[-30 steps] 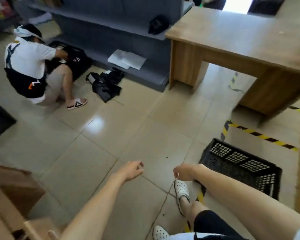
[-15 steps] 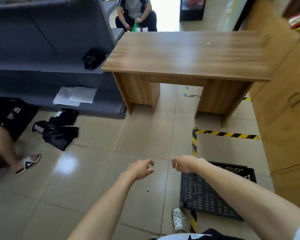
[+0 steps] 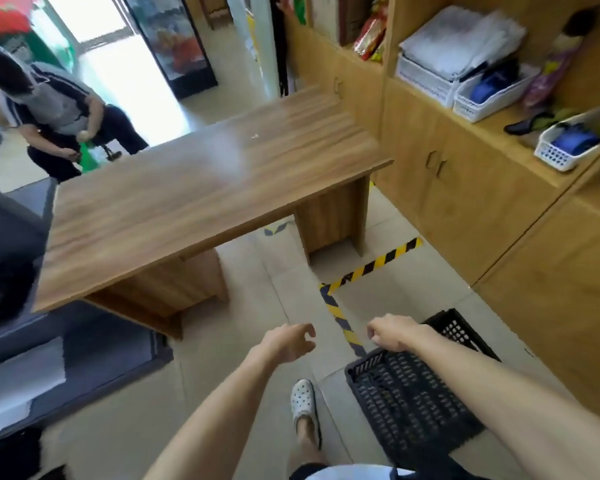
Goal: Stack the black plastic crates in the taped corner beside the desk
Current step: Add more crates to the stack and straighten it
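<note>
With one black crate (image 3: pixel 409 396) lying upside down on the floor inside the striped tape (image 3: pixel 371 266) next to the desk, and both the left hand (image 3: pixel 288 341) and right hand (image 3: pixel 392 332) loosely curled and empty, fetching the next crate and setting it squarely on top seems best.

Up and to the right of the hands, white baskets (image 3: pixel 485 98) sit on a wooden shelf above cabinet doors (image 3: pixel 440 181). Far upper left, a seated person (image 3: pixel 56 112) faces a glass-fronted cooler (image 3: pixel 177 46).
</note>
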